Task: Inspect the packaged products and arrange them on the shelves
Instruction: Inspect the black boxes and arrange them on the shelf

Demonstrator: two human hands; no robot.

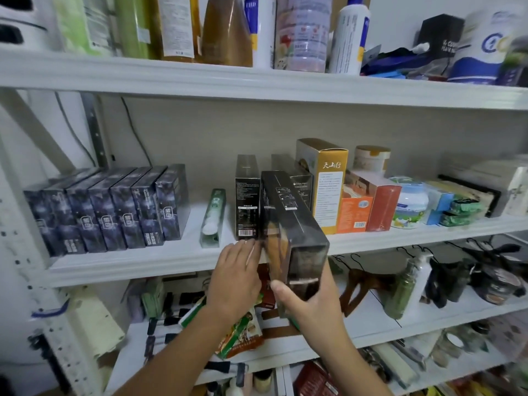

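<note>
A tall black box (pixel 288 224) wrapped in clear film is half on the white middle shelf (pixel 137 261), its near end sticking out past the shelf edge. My right hand (pixel 308 301) grips that near end from below, thumb on the left side. My left hand (pixel 237 272) lies with straight fingers against the box's left face, near the base of a matching black box (pixel 247 198) standing upright just left of it. Another black box (pixel 297 178) stands behind, partly hidden.
Several dark blue boxes (pixel 108 207) stand in a row at the left. A green tube pack (pixel 213 218) lies beside them. A gold and white box (pixel 328 184), orange and red boxes (pixel 368 207) and jars fill the right. Bottles crowd the upper shelf (pixel 257 81).
</note>
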